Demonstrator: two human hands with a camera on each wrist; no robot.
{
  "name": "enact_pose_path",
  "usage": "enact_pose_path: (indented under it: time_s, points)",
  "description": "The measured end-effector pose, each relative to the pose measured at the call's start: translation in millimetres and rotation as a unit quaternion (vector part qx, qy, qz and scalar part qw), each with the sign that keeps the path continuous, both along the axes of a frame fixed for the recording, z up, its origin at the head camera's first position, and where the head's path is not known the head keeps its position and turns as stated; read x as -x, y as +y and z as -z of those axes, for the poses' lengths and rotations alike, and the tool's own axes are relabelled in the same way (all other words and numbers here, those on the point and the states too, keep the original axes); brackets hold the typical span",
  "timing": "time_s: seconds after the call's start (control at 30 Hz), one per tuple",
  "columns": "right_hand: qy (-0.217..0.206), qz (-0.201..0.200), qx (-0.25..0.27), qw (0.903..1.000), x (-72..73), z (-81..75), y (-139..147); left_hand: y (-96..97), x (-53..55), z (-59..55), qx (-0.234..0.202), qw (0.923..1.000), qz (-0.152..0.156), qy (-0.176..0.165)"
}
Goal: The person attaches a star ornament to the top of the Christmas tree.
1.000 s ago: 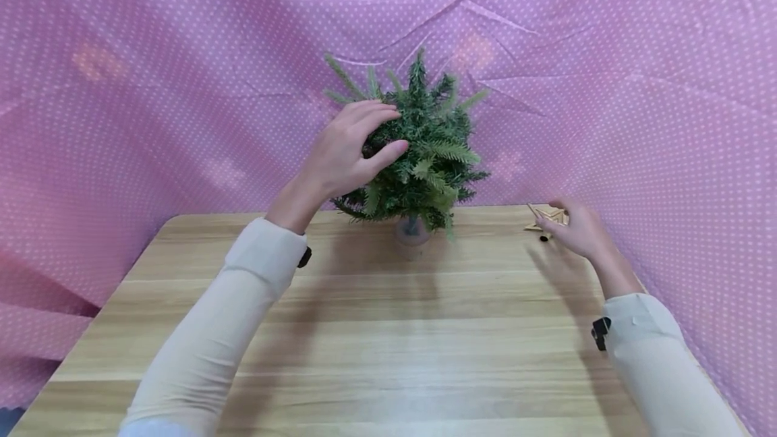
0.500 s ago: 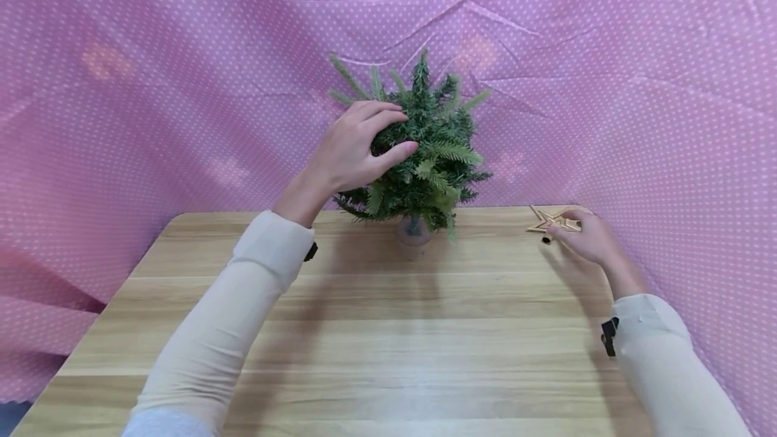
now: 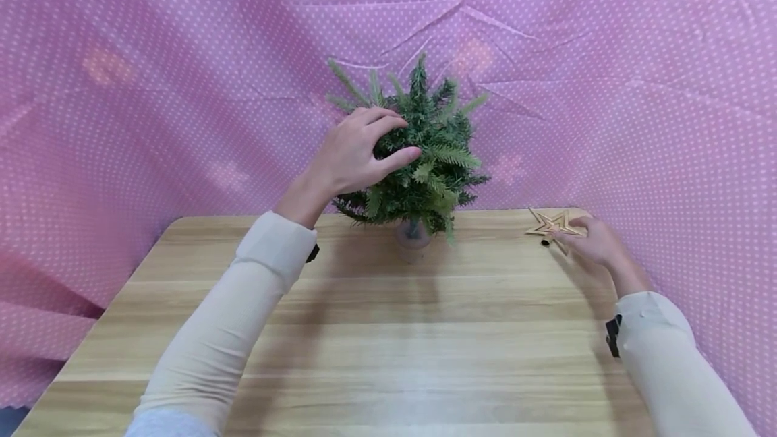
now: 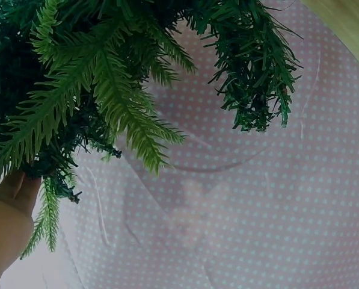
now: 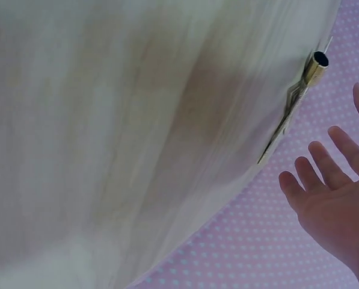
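Observation:
A small artificial Christmas tree stands upright in a pale round base at the back of the table. My left hand rests against its left side, thumb and fingers spread and lightly bent. In the left wrist view, part of that hand shows behind green branches. A gold star tree topper with a short tube lies at the back right. My right hand is right by it, overlapping its right point in the head view. The right wrist view shows that hand with extended fingers, apart from the topper.
The light wood table ends close behind the tree and the star topper. A pink dotted cloth hangs behind and along both sides.
My right hand has drawn back to the right, its fingers loosening from the star topper, and more of the star shows. The left hand has shifted slightly rightward at the tree.

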State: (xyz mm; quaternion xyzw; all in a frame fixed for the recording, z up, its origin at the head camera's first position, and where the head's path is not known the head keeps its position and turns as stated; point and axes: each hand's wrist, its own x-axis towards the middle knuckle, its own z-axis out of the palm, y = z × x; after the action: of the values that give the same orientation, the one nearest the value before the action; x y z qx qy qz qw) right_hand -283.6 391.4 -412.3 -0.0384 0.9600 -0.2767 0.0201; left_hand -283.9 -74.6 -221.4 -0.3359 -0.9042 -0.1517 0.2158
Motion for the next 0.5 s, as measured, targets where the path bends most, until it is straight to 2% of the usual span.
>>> enact_pose_path:
  time_s: [0.37,0.5]
  points:
    - [-0.031,0.003,-0.019,0.9993,3.2,8.7,6,1.9,2.1,-1.4,0.011,0.9999,-0.004,0.0]
    - [-0.029,-0.005,-0.032,0.9991,5.2,14.1,9,3.3,2.9,-1.1,0.01,0.9999,-0.006,0.001]
